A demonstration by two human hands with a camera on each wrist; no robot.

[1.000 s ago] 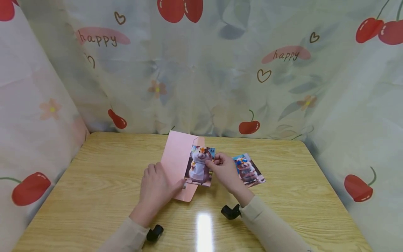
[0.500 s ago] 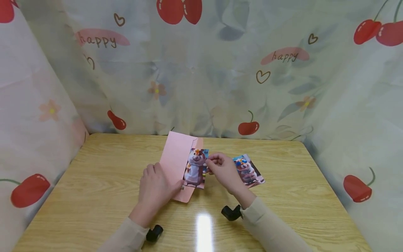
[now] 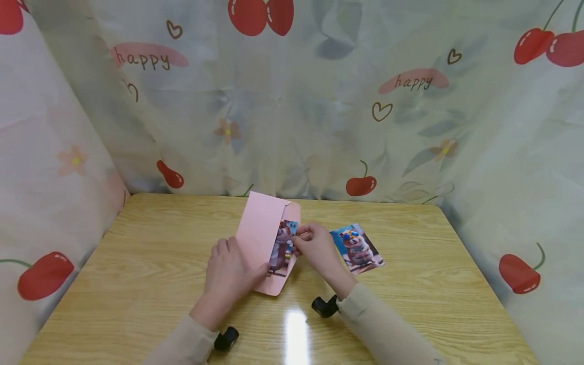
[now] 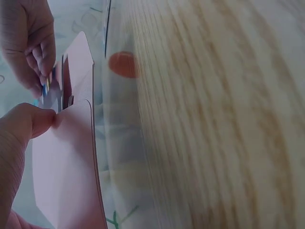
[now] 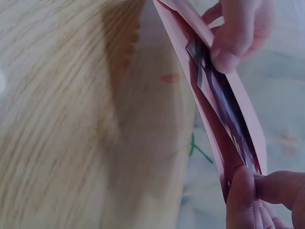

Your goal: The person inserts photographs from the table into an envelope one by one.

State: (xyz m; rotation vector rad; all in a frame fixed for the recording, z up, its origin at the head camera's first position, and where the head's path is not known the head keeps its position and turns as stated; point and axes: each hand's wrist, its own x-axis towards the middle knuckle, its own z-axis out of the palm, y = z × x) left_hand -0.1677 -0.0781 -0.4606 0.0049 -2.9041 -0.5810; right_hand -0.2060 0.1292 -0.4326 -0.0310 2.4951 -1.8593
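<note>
A pink envelope (image 3: 259,225) is held tilted above the table by my left hand (image 3: 229,268), whose thumb presses at its open edge in the left wrist view. My right hand (image 3: 319,249) pinches the right edge of a hamster photo (image 3: 283,248). The photo's left part is hidden inside the envelope, while its right part shows against the raised flap. In the right wrist view the photo (image 5: 228,112) lies between the envelope's two walls, and my right fingers (image 5: 241,195) touch at the opening. A second hamster photo (image 3: 358,248), with blue sunglasses, lies beside my right hand.
The wood-grain table (image 3: 433,299) ends at a cloth backdrop (image 3: 283,126) printed with cherries. Black wrist devices (image 3: 325,306) sit by both sleeves. A bright light reflection marks the table's front middle.
My right hand has moved slightly left, and the pinched photo has slid deeper into the envelope. The envelope has tilted a little, with its flap more raised. The second photo has stayed put.
</note>
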